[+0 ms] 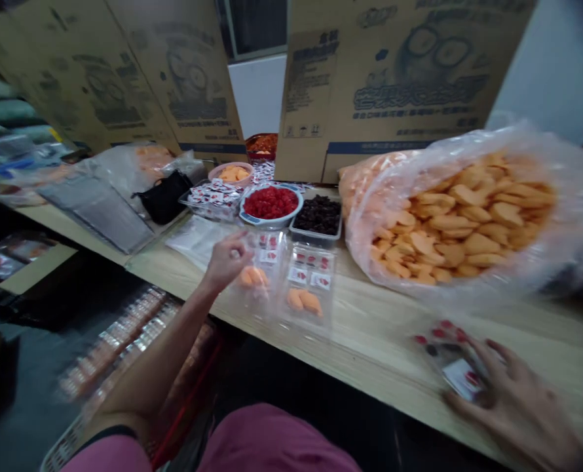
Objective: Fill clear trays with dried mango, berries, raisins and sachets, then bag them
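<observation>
My left hand (228, 261) is closed in a pinch beside the upper left corner of a clear plastic tray (258, 298); what it pinches, if anything, I cannot make out. That tray holds orange pieces, small sachets and red bits. Just to its right lies a second clear tray (307, 318) with two orange pieces (305, 301), two sachets and red and dark bits. At the table's right side my right hand (517, 400) grips a small clear plastic pack (449, 367), with red pieces, dark pieces and a sachet showing in it. Blur and the fingers hide part of this pack.
A large open bag of orange pieces (458, 223) stands at the right. Behind the trays sit a bowl of red pieces (272, 203), a tub of dark pieces (317, 215) and a sachet tray (215, 198). Tall cardboard boxes (390, 85) line the back.
</observation>
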The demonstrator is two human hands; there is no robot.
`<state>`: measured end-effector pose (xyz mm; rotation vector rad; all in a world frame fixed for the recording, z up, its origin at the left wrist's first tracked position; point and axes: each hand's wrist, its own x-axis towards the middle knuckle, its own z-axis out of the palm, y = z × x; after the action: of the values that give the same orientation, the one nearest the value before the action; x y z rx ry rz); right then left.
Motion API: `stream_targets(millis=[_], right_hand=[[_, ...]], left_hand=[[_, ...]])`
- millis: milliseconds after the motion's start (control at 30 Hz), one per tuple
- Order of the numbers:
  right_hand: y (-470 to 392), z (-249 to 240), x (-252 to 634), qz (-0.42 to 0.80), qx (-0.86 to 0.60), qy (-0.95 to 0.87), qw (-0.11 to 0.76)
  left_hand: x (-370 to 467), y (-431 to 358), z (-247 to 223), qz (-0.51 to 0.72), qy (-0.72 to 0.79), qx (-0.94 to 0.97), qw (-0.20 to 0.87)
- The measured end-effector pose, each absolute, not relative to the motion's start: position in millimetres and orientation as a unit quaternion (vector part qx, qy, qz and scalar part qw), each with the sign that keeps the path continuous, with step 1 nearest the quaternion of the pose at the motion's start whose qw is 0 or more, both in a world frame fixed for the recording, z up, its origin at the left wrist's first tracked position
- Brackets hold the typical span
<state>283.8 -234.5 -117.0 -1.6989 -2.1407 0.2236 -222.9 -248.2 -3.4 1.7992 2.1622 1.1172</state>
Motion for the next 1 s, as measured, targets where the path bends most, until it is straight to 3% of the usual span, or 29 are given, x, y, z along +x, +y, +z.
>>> stream_targets(millis=[100,233,333,567,700,1000], right_hand=[[-244,-101,280,0.07,-0.578,-0.8,0.147],[-252,-81,279,0.101,-0.531,-0.821,0.184],[-265,-65,283,0.147,-0.502,-0.832,0.186],[-302,-14,277,0.237,-0.355,-0.903,0.051],[-303,3,278,0.258,-0.338,-0.905,0.023],[-283,-40,281,0.18,-0.37,-0.911,0.003]], left_hand=[[-129,-254,-19,0.3,0.597,0.736,0.109],[-22,-260,-64,0.172,0.504,0.826,0.184],[22,-261,-83,0.129,0.505,0.834,0.183],[43,-252,-71,0.038,0.496,0.857,0.134],[42,-245,-69,0.03,0.472,0.873,0.122],[50,-249,-70,0.038,0.405,0.903,0.141]])
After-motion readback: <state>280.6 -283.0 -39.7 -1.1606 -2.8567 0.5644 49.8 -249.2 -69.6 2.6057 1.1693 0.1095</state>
